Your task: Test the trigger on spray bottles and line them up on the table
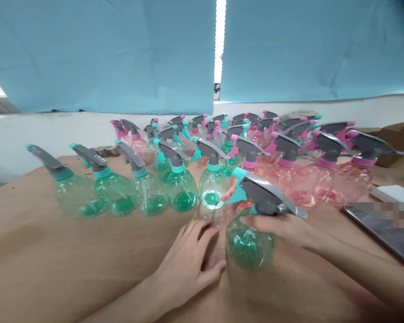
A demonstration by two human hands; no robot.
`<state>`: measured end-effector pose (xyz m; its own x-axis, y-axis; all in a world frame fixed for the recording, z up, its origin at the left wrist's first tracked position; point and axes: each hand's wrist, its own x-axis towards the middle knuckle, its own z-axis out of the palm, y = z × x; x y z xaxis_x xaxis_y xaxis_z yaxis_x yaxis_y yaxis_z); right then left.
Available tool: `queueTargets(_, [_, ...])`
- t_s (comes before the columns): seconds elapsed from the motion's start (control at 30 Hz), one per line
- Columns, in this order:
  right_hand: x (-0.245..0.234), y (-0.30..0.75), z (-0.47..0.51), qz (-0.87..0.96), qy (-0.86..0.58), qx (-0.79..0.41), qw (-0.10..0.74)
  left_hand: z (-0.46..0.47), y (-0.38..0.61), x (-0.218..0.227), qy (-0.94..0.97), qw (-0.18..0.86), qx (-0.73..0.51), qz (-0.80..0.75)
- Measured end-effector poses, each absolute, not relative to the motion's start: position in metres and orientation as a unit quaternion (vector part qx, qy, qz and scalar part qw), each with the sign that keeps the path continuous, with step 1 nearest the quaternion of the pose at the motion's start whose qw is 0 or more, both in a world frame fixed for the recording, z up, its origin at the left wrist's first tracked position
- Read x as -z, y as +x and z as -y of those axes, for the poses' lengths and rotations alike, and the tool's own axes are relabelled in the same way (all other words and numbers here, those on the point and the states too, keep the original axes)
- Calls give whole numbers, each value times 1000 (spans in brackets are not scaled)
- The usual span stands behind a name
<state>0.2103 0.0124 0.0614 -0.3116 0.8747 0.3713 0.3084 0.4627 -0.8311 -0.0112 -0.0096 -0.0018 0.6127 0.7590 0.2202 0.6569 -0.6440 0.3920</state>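
Note:
In the head view, my right hand [286, 229] is wrapped round the neck of a clear green spray bottle [246, 244], which has a grey and turquoise trigger head with its nozzle to the left. The bottle's base is near the wooden table [70, 273]; whether it touches is hard to tell. Just left of it, my left hand [185, 260] rests on the tabletop, thumb apart from the loosely bent fingers, holding nothing. Beyond both hands stands a row of several green spray bottles [182, 190], continued to the right by several pink spray bottles [330, 179].
More green and pink bottles crowd behind the front row. On the right lie a dark phone [380, 231] and a white box [395, 194], with an open cardboard box [397, 139] farther back. Blue curtains [104, 54] hang over the far wall.

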Motion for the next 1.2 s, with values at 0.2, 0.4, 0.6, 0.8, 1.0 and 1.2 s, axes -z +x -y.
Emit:
queueTargets(0.2, [-58,208,-14,727,-408,-347,430,10,-12,2,897,118,-167,-393])
queueTargets(0.4, [-48,210,-16,727,-401,-347,436,9,-12,3,902,111,-144,-391])
queueTargets(0.6, [-50,208,-17,734,-392,-341,436,10,-11,3,902,108,-139,-393])
queueTargets(0.8, [-57,204,-16,739,-392,-325,441,10,-10,2,905,101,-131,-392])
queueTargets(1.0, [-53,207,-15,738,-413,-327,422,11,-10,-1,906,93,-121,-394])
queueTargets(1.2, [-47,211,-16,724,-420,-357,415,10,-9,-3,908,88,-107,-396])
